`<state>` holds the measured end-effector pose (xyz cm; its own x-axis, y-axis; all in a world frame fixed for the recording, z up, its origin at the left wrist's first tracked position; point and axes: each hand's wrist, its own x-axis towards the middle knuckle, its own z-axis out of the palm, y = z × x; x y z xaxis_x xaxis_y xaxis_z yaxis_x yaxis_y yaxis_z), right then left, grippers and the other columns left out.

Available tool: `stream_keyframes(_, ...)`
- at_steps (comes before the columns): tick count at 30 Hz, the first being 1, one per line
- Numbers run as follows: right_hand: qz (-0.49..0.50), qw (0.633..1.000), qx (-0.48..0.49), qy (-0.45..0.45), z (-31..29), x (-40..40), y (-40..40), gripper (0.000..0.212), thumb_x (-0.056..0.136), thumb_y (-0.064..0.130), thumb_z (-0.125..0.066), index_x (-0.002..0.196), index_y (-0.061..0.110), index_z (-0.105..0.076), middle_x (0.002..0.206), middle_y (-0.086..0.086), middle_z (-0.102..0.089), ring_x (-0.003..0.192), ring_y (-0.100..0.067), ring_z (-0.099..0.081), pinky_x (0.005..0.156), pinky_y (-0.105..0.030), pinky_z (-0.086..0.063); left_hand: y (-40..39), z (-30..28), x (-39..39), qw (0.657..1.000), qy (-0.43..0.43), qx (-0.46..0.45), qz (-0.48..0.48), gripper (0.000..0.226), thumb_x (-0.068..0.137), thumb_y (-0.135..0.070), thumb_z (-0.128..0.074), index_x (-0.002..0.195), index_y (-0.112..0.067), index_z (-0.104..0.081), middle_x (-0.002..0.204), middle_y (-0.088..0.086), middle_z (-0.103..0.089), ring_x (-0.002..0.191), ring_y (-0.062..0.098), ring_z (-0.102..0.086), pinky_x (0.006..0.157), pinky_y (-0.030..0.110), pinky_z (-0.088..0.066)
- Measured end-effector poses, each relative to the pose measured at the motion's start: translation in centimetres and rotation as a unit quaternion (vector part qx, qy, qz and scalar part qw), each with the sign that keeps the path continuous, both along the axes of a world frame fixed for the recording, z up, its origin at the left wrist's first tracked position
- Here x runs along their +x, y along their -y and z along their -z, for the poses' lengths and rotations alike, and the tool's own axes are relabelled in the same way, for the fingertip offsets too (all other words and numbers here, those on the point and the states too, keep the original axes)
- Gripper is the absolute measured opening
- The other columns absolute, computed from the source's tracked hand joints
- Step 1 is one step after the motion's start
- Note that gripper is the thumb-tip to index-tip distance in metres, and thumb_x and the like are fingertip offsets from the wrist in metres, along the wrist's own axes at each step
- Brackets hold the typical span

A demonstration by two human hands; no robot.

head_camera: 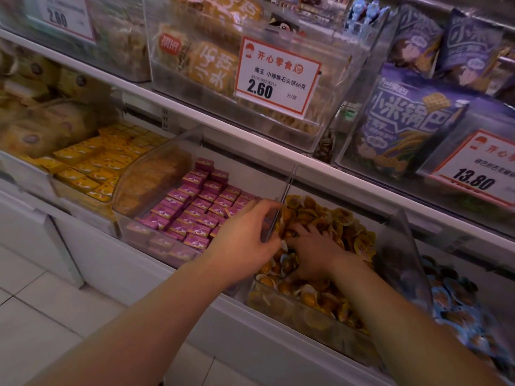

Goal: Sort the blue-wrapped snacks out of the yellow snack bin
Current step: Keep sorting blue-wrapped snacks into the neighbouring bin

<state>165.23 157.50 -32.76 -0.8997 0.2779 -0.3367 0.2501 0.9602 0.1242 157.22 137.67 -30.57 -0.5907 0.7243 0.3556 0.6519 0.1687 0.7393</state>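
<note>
Risk: right hand (312, 252), fingers spread and buried in the yellow bin (278, 307), may spill snacks while left hand (248, 235) loosely grips the divider (287, 193).

Right hand (312, 253) spread flat among yellow snacks (328, 218) in the clear bin (281, 305), left hand (245, 232) fingers curled at the divider (284, 201), pink boxes (195, 207) beyond its fingertips

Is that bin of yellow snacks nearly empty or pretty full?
Pretty full. The yellow snacks are heaped up close to the clear bin's rim, and the right hand rests on the pile.
</note>
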Motion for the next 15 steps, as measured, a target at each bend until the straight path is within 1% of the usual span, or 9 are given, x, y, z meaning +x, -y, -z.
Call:
stream_keyframes(2,0.004,0.999,-0.031,-0.027,0.1,0.3,0.0,0.078,0.063,0.062,-0.073,0.134,0.038,-0.053,0.141,0.009,-0.034,0.127,-0.026,-0.036,0.105,-0.048,-0.039,0.1,0.0,0.0,1.0,0.001,-0.001,0.002,0.056,0.082,-0.039,-0.057,0.137,-0.037,-0.045,0.127,-0.012,-0.056,0.111,0.005,-0.057,0.091,0.036,-0.054)
stream_keyframes(4,0.002,0.997,-0.059,-0.058,0.5,1.0,0.2,0.054,0.066,0.053,-0.073,0.116,0.035,-0.064,0.125,0.01,-0.046,0.111,-0.019,-0.049,0.09,-0.034,-0.047,0.1,-0.1,-0.1,1.0,0.007,-0.006,0.002,0.058,0.08,-0.041,-0.056,0.137,-0.038,-0.045,0.127,-0.013,-0.056,0.111,0.005,-0.057,0.09,0.036,-0.054)
stream_keyframes(5,0.006,0.995,-0.073,-0.071,0.7,1.4,0.5,0.043,0.066,0.051,-0.073,0.105,0.034,-0.064,0.118,0.011,-0.051,0.102,-0.016,-0.053,0.083,-0.03,-0.048,0.0,-0.1,-0.1,1.0,0.008,-0.008,0.002,0.058,0.08,-0.041,-0.057,0.137,-0.039,-0.045,0.127,-0.013,-0.056,0.11,0.005,-0.057,0.09,0.037,-0.054)
stream_keyframes(7,0.03,0.99,-0.108,-0.091,0.9,2.0,1.0,0.031,0.068,0.049,-0.074,0.09,0.032,-0.061,0.104,0.011,-0.059,0.089,-0.011,-0.058,0.074,-0.029,-0.053,-0.1,-0.1,-0.1,1.0,0.013,-0.008,0.0,0.058,0.079,-0.039,-0.059,0.135,-0.039,-0.045,0.126,-0.014,-0.056,0.107,0.005,-0.059,0.088,0.037,-0.055)
stream_keyframes(9,0.058,0.979,-0.162,-0.113,0.2,2.5,1.5,0.022,0.07,0.045,-0.077,0.083,0.031,-0.065,0.093,0.01,-0.065,0.081,-0.008,-0.061,0.072,-0.032,-0.056,-0.2,-0.2,-0.2,1.0,0.016,-0.009,-0.001,0.058,0.078,-0.039,-0.06,0.134,-0.04,-0.046,0.125,-0.014,-0.056,0.104,0.005,-0.06,0.086,0.037,-0.056)
stream_keyframes(11,0.084,0.947,-0.277,-0.139,-0.9,3.1,1.9,0.011,0.072,0.032,-0.08,0.08,0.029,-0.073,0.083,0.006,-0.071,0.073,-0.013,-0.065,0.068,-0.033,-0.057,-0.2,-0.2,-0.2,1.0,0.02,-0.01,0.0,0.058,0.077,-0.039,-0.061,0.134,-0.039,-0.047,0.124,-0.014,-0.056,0.103,0.006,-0.061,0.085,0.037,-0.056)
stream_keyframes(13,0.113,0.897,-0.389,-0.18,-2.1,3.9,2.2,0.009,0.077,0.021,-0.081,0.084,0.025,-0.078,0.071,0.001,-0.069,0.059,-0.016,-0.058,0.06,-0.032,-0.05,-0.2,-0.2,-0.2,1.0,0.024,-0.011,-0.001,0.058,0.075,-0.041,-0.059,0.132,-0.041,-0.047,0.122,-0.015,-0.056,0.103,0.004,-0.06,0.085,0.036,-0.055)
stream_keyframes(14,0.131,0.875,-0.422,-0.197,-2.7,4.3,2.3,0.009,0.079,0.022,-0.081,0.088,0.023,-0.079,0.067,0.001,-0.066,0.057,-0.012,-0.053,0.057,-0.029,-0.046,-0.2,-0.3,-0.2,1.0,0.024,-0.01,-0.003,0.058,0.074,-0.044,-0.057,0.131,-0.042,-0.047,0.121,-0.016,-0.056,0.102,0.002,-0.059,0.085,0.036,-0.056)
stream_keyframes(15,0.147,0.859,-0.442,-0.211,-3.1,4.7,2.4,0.011,0.08,0.025,-0.082,0.09,0.023,-0.079,0.065,0.004,-0.066,0.057,-0.007,-0.053,0.057,-0.024,-0.045,-0.3,-0.3,-0.2,1.0,0.024,-0.01,-0.005,0.059,0.072,-0.046,-0.056,0.13,-0.043,-0.047,0.12,-0.017,-0.056,0.1,0.001,-0.059,0.084,0.035,-0.056)
